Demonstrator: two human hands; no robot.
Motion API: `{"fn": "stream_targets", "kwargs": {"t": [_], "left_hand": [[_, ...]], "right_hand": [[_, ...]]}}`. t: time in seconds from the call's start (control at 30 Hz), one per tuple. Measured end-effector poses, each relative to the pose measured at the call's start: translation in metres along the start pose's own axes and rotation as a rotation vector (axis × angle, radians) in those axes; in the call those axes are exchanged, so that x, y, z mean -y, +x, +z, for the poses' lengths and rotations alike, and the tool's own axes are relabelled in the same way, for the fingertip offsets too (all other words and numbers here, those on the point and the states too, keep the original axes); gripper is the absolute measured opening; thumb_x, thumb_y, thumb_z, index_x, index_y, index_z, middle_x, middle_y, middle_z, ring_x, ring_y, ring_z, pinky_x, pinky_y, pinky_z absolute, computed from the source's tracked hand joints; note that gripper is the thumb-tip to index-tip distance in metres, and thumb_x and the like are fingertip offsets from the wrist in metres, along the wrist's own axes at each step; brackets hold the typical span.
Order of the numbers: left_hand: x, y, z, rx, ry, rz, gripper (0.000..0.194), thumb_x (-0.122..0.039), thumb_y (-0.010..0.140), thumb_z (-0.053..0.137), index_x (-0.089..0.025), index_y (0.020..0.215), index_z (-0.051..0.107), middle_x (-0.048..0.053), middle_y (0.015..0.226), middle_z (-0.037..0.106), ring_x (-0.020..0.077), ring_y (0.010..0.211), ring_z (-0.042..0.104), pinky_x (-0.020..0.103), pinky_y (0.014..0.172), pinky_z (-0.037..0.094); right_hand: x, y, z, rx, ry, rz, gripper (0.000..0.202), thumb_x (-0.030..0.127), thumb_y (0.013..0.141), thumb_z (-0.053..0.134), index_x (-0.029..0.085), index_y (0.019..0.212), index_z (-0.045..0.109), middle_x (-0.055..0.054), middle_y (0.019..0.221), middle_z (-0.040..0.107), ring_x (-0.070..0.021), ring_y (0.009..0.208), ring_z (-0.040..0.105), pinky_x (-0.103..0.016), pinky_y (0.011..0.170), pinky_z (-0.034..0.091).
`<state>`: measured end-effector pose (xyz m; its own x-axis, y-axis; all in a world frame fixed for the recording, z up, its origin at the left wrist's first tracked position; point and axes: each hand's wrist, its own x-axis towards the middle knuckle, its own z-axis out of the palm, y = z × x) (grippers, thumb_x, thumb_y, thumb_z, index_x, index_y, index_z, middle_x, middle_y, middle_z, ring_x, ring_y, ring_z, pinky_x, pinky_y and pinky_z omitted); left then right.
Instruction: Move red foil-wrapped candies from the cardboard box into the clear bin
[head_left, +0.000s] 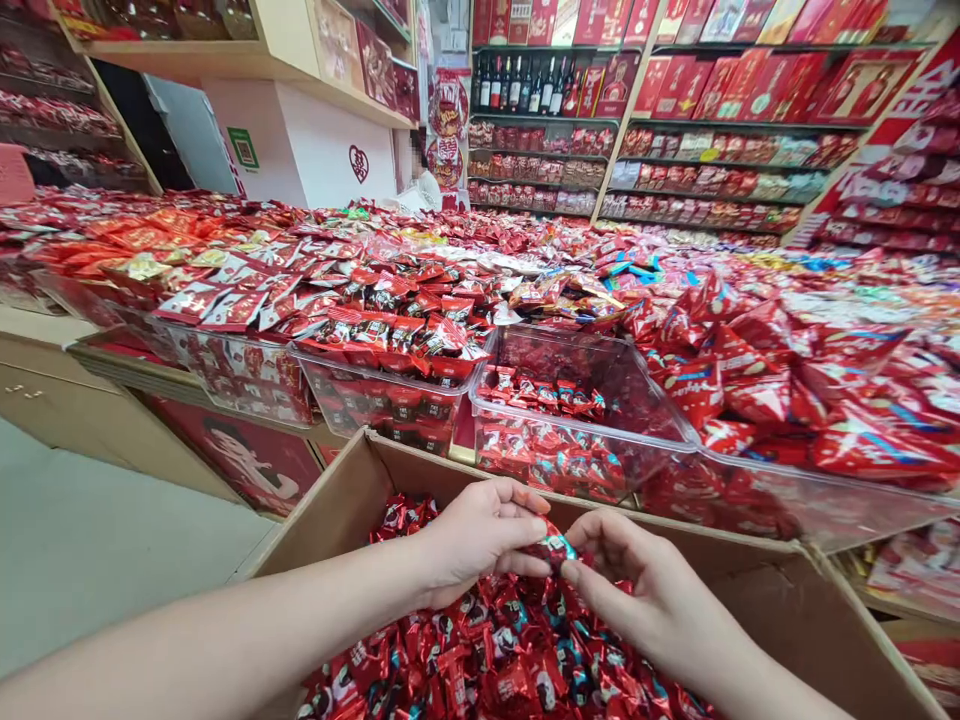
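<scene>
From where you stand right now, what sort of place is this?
Probably a sweet shop, seen from the customers' side or an aisle: clear bins heaped with wrapped sweets, plus red boxes and bottles shelved behind.

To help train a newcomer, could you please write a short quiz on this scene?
1. What do the left hand and right hand hold between them?
2. True or false: the clear plastic bin straight beyond the hands is heaped above its rim.
3. Which stand on the back shelves: (a) teapots, (b) wine bottles, (c) umbrellas?

Key:
1. A red-and-teal wrapped sweet, above the cardboard box.
2. False; its packets lie below the rim.
3. b.
</scene>
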<state>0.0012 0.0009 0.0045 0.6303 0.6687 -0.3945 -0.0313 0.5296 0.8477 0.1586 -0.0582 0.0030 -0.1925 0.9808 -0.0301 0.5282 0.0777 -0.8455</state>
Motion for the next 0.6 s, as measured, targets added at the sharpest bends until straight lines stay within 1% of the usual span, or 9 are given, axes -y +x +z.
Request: {"fn": "stream_targets", "kwargs": {"t": [0.1, 0.2, 0.3, 0.37, 0.43, 0.47, 0.5, 0.53, 0.6], "left_hand": [[0.002, 0.002, -0.002, 0.030, 0.079, -0.032, 0.027, -0.022, 0.061, 0.062, -0.014, 0.083, 0.048, -0.002, 0.068, 0.051, 0.0075, 0.060, 0.053, 0.027, 0.063, 0.044], [0.004, 0.004, -0.004, 0.072, 0.077, -0.042, 0.026, -0.034, 0.068, 0.055, -0.016, 0.086, 0.047, -0.001, 0.073, 0.052, 0.0096, 0.061, 0.055, 0.024, 0.058, 0.041], [0.009, 0.008, -0.007, 0.101, 0.097, -0.085, 0.032, -0.045, 0.074, 0.041, -0.017, 0.086, 0.046, 0.002, 0.074, 0.055, 0.0098, 0.059, 0.056, 0.022, 0.055, 0.038], [0.016, 0.011, -0.009, 0.103, 0.276, -0.142, 0.029, -0.043, 0.073, 0.041, -0.017, 0.085, 0.046, 0.002, 0.073, 0.056, 0.0088, 0.057, 0.054, 0.021, 0.053, 0.037], [0.025, 0.014, -0.012, 0.117, 0.494, -0.188, 0.023, -0.035, 0.067, 0.048, -0.017, 0.082, 0.048, 0.000, 0.071, 0.056, 0.0085, 0.055, 0.053, 0.020, 0.051, 0.036], [0.030, 0.014, -0.013, 0.132, 0.574, -0.199, 0.022, -0.030, 0.064, 0.051, -0.017, 0.081, 0.050, 0.000, 0.068, 0.056, 0.0089, 0.055, 0.052, 0.020, 0.051, 0.035], [0.034, 0.014, -0.014, 0.149, 0.634, -0.205, 0.021, -0.027, 0.061, 0.053, -0.017, 0.079, 0.052, -0.001, 0.065, 0.056, 0.0094, 0.054, 0.051, 0.020, 0.050, 0.035], [0.038, 0.013, -0.015, 0.169, 0.684, -0.206, 0.021, -0.026, 0.059, 0.053, -0.018, 0.079, 0.054, -0.001, 0.063, 0.055, 0.0098, 0.054, 0.050, 0.020, 0.049, 0.035], [0.043, 0.011, -0.016, 0.217, 0.801, -0.195, 0.023, -0.027, 0.059, 0.052, -0.019, 0.079, 0.058, -0.002, 0.060, 0.054, 0.0101, 0.053, 0.048, 0.020, 0.048, 0.035]], "right_hand": [[-0.003, -0.003, 0.000, -0.041, -0.122, -0.049, 0.006, 0.020, 0.076, 0.044, 0.017, 0.077, 0.049, 0.000, 0.066, 0.049, -0.0116, 0.058, 0.044, -0.022, 0.053, 0.038], [0.001, -0.008, -0.008, -0.101, -0.203, -0.191, 0.007, 0.015, 0.075, 0.042, 0.018, 0.079, 0.048, -0.001, 0.071, 0.049, -0.0112, 0.059, 0.045, -0.021, 0.052, 0.039], [0.025, -0.005, -0.035, -0.270, -0.358, -0.407, 0.012, 0.014, 0.075, 0.043, 0.019, 0.085, 0.048, -0.003, 0.081, 0.049, -0.0129, 0.068, 0.048, -0.023, 0.059, 0.040], [0.046, 0.009, -0.060, -0.411, -0.504, -0.514, 0.014, 0.015, 0.074, 0.046, 0.020, 0.086, 0.050, -0.003, 0.084, 0.051, -0.0142, 0.073, 0.049, -0.024, 0.064, 0.040], [0.064, 0.035, -0.085, -0.489, -0.674, -0.529, 0.017, 0.016, 0.072, 0.048, 0.020, 0.087, 0.052, -0.003, 0.083, 0.053, -0.0144, 0.071, 0.050, -0.025, 0.064, 0.040], [0.069, 0.051, -0.094, -0.480, -0.765, -0.488, 0.020, 0.015, 0.070, 0.048, 0.019, 0.089, 0.052, -0.003, 0.084, 0.054, -0.0149, 0.072, 0.051, -0.025, 0.065, 0.040], [0.071, 0.068, -0.102, -0.426, -0.855, -0.418, 0.024, 0.015, 0.069, 0.048, 0.019, 0.092, 0.052, -0.003, 0.083, 0.056, -0.0152, 0.071, 0.052, -0.025, 0.064, 0.040], [0.070, 0.085, -0.106, -0.318, -0.942, -0.316, 0.026, 0.015, 0.068, 0.047, 0.019, 0.093, 0.052, -0.003, 0.082, 0.057, -0.0156, 0.071, 0.053, -0.024, 0.064, 0.040], [0.063, 0.116, -0.107, -0.051, -1.053, -0.127, 0.029, 0.016, 0.066, 0.048, 0.017, 0.094, 0.052, -0.004, 0.085, 0.059, -0.0161, 0.074, 0.053, -0.023, 0.061, 0.040]]}}
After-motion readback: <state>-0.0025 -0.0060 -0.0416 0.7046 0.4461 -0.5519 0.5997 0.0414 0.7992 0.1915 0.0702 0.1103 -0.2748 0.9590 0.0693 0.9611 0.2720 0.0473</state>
